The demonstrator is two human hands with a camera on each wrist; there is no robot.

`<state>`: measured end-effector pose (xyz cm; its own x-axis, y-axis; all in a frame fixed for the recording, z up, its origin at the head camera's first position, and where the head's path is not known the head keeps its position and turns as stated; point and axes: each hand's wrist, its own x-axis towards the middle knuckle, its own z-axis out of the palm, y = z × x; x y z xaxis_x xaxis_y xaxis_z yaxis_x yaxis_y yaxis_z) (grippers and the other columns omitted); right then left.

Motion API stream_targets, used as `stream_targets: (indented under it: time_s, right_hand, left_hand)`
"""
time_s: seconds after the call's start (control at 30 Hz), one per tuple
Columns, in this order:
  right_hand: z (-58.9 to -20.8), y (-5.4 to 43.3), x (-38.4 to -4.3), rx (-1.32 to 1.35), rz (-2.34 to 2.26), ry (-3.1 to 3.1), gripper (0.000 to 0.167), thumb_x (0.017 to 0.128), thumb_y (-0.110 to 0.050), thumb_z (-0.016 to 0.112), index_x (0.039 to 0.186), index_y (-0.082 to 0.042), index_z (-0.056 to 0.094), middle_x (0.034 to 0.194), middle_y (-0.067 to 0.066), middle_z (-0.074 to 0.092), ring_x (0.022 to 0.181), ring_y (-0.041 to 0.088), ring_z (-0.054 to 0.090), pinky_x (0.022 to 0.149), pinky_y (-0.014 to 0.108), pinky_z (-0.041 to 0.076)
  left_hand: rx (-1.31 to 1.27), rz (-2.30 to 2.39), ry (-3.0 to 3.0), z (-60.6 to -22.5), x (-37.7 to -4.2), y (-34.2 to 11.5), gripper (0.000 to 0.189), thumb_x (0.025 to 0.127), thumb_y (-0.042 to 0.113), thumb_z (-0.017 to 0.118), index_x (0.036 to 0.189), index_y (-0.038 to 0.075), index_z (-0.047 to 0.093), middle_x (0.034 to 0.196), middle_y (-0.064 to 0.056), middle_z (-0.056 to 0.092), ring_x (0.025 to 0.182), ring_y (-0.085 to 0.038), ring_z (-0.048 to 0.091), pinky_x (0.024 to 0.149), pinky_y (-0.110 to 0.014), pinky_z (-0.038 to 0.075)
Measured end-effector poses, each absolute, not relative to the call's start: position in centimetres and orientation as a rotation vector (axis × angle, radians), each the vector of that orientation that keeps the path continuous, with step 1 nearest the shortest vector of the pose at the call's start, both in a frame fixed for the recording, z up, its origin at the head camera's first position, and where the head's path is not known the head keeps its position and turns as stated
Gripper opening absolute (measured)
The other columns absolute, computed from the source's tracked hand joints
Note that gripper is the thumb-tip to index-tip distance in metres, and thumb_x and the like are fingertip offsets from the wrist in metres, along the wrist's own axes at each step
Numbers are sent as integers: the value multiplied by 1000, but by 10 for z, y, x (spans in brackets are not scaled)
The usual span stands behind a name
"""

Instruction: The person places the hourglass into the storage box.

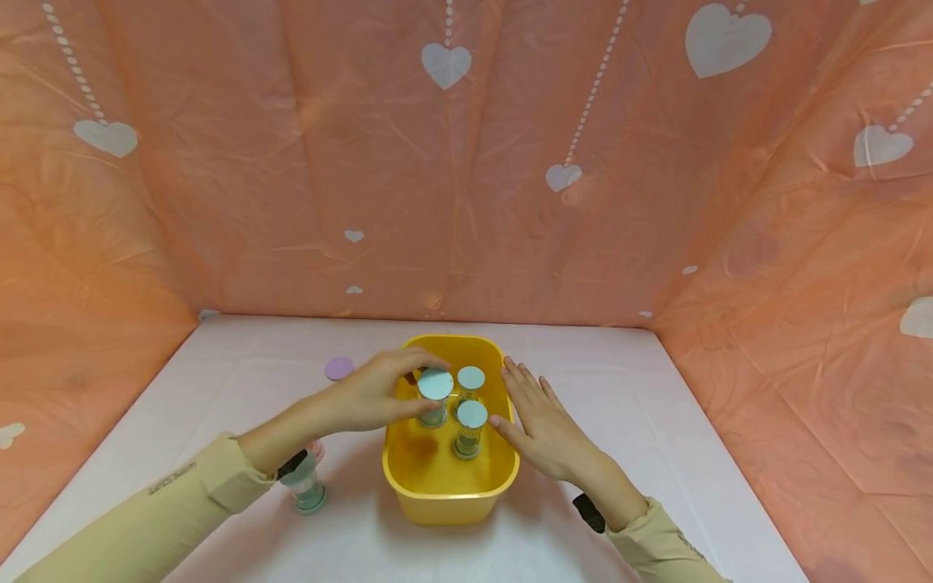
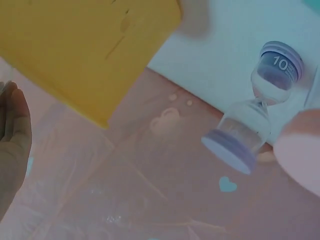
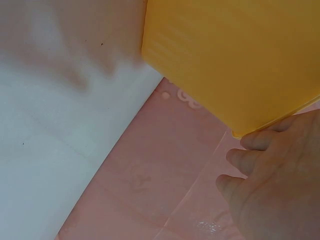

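My left hand point(image 1: 368, 398) reaches over the left rim of a yellow plastic bin point(image 1: 448, 508), thumb and fingers around the pale-topped end of an hourglass point(image 1: 435, 385) inside it. Two more hourglasses with pale blue-white tops stand in the bin: one farther back point(image 1: 470, 378), another nearer the front point(image 1: 471, 414). At the right rim my right hand point(image 1: 545, 429) lies with fingers extended, holding nothing; the right wrist view shows its fingers point(image 3: 245, 160) against the bin's rim. The lower part of the gripped hourglass is partly covered by my thumb.
Left of the bin, on the white tabletop point(image 1: 240, 380), stand a purple hourglass point(image 2: 275, 75) marked 10, a pink one point(image 1: 317, 450) mostly behind my left forearm, and a green one point(image 1: 309, 495). An orange-pink curtain point(image 1: 394, 178) with hearts encloses the table's back and sides.
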<state>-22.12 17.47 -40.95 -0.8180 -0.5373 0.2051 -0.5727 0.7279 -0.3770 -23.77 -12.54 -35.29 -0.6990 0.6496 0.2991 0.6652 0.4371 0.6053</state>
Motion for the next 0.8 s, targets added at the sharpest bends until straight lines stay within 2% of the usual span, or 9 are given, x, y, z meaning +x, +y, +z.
stream_targets:
  time_s: [0.2, 0.43, 0.8]
  right_hand:
    - [-409, 175, -221, 913, 674, -2850, 78, 109, -47, 47, 164, 1, 19, 173, 14, 12, 159, 35, 13, 127, 60, 10]
    - [-409, 174, -221, 913, 675, -2848, 77, 109, -46, 47, 164, 1, 19, 173, 13, 11, 159, 36, 14, 126, 61, 11]
    - [-409, 174, -221, 910, 666, -2854, 77, 109, -47, 47, 164, 1, 19, 173, 13, 11, 158, 37, 15, 127, 60, 10]
  left_hand:
    - [-1238, -1120, -2687, -361, -239, -122, 41, 91, 17, 83, 129, 9, 68, 122, 3, 69, 106, -15, 62, 95, -45, 56]
    - [-1268, -1075, -2735, -368, -244, -119, 42, 91, 13, 82, 128, 3, 67, 122, -3, 69, 109, -18, 63, 98, -37, 55]
    - [-1322, -840, -2818, -376, -254, -114, 38, 88, 16, 85, 122, 8, 69, 122, -4, 70, 110, -20, 65, 100, -41, 56]
